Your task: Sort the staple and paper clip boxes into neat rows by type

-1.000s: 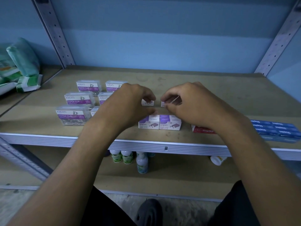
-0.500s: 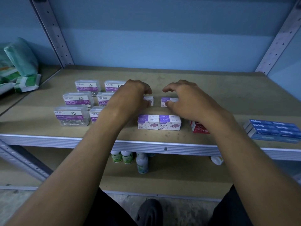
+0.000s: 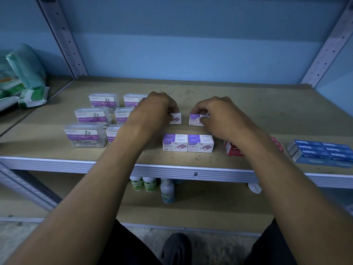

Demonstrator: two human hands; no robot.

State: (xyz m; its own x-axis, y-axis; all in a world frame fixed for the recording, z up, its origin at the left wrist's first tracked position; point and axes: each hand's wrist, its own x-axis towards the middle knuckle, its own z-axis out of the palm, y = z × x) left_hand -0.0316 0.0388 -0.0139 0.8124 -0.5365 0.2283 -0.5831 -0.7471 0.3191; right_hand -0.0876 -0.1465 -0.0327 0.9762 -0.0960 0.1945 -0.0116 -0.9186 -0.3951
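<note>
Several clear paper clip boxes (image 3: 86,137) with purple labels stand in two columns on the left of the shelf (image 3: 267,111). Purple-and-white staple boxes (image 3: 188,144) sit side by side near the front edge. Behind them my left hand (image 3: 154,111) grips one small purple staple box (image 3: 175,119), and my right hand (image 3: 219,115) grips another purple staple box (image 3: 195,119). A gap separates these two boxes. Red staple boxes (image 3: 233,150) lie partly hidden under my right forearm, and blue staple boxes (image 3: 321,152) lie at the far right.
Green-and-white packets (image 3: 28,81) lie on the neighbouring shelf at the left. Small bottles (image 3: 167,192) and a white cap (image 3: 254,188) stand on the lower shelf. Metal uprights (image 3: 63,39) frame the shelf at both back corners.
Both hands have moved slightly back and apart, and now each one holds a small purple staple box resting on the shelf behind the front pair.
</note>
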